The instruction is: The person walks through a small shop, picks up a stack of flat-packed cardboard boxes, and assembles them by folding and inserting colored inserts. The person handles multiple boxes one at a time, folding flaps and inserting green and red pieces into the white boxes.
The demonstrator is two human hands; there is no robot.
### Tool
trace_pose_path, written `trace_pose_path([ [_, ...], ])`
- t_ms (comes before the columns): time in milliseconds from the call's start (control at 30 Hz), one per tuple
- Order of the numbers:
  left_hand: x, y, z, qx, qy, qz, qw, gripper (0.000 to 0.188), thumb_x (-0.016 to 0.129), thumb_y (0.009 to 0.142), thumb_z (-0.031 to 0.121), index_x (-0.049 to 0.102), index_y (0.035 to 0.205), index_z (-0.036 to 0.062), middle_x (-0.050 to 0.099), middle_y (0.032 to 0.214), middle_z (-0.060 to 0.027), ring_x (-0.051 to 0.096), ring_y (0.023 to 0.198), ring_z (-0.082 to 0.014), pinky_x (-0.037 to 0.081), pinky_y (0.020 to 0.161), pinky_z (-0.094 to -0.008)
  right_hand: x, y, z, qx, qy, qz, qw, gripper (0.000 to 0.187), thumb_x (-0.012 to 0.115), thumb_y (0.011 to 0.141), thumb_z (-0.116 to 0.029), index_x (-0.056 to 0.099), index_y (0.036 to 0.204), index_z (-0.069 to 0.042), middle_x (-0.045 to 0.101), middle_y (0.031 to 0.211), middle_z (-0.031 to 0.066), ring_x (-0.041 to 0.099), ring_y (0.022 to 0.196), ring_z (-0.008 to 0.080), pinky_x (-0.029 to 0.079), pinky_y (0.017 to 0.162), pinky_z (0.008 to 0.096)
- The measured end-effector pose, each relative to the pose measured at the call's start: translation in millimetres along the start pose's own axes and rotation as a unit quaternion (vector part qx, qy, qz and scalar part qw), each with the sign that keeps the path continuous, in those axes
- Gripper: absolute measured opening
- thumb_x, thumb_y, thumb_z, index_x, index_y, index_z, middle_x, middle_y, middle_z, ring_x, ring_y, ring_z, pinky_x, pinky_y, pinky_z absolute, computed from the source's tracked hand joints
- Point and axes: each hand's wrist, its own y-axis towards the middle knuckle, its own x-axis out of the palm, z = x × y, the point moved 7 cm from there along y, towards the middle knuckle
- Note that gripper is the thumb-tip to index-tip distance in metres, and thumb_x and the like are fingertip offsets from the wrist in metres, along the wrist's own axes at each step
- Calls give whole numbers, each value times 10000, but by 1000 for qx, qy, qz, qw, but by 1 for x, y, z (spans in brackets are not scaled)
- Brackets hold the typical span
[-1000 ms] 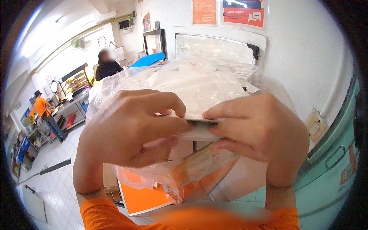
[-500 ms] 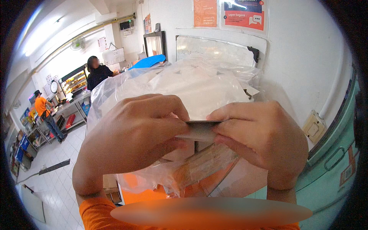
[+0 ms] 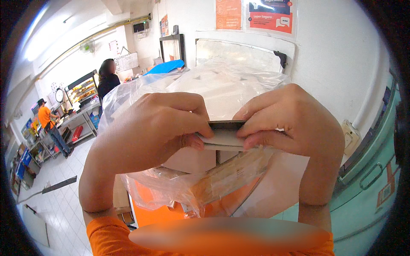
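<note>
My left hand (image 3: pixel 156 128) and my right hand (image 3: pixel 294 121) face each other at the middle, fingers bent. Between them they pinch a folded white card piece (image 3: pixel 223 137), one hand at each end. Its upper edge shows a dark narrow gap, like the mouth of a flat paper box; its exact kind is unclear. Fingers hide both its ends. Behind and beneath lies a large heap of white card pieces (image 3: pixel 232 96) inside clear plastic. Below the held piece, white box-like blocks (image 3: pixel 192 159) stand in an opened carton (image 3: pixel 226 176).
Clear plastic sheeting (image 3: pixel 171 187) drapes over an orange surface (image 3: pixel 156 216). A whiteboard (image 3: pixel 230 51) leans on the wall behind. At right are a wall socket (image 3: pixel 351 138) and a pale green door-like panel (image 3: pixel 363 200). Two people stand at far left near a metal counter (image 3: pixel 85 112).
Both hands have risen slightly with the card piece, whose dark gap shows more widely. More of the white blocks below is visible. The nearer person at left has turned.
</note>
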Motion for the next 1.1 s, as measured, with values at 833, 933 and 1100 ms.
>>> trace_pose_path([
  [833, -6, -1, 15, -57, 64, 112, 990, 93, 801, 798, 39, 715, 832, 33, 726, 929, -91, 704, 780, -249, 562, 693, -356, -4, 2, -16, 48, -101, 58, 992, 124, 774, 784, -24, 674, 853, -2, 690, 946, 147, 679, 751, 322, 540, 659, 376],
  [933, -5, -1, 11, -69, 40, 112, 991, 99, 817, 789, 54, 721, 811, 43, 727, 896, -72, 696, 748, -225, 544, 662, -337, -6, 3, -7, 34, -46, 52, 997, 132, 801, 769, -36, 688, 827, 3, 695, 899, 147, 693, 741, 299, 548, 653, 361],
  [1100, -7, 6, -4, -103, 15, 73, 992, 91, 825, 791, 81, 743, 826, 64, 730, 881, -53, 695, 765, -208, 530, 664, -328, -9, 4, 14, 83, 74, 20, 994, 134, 837, 788, -66, 739, 831, 16, 723, 878, 138, 720, 740, 234, 575, 656, 309],
])
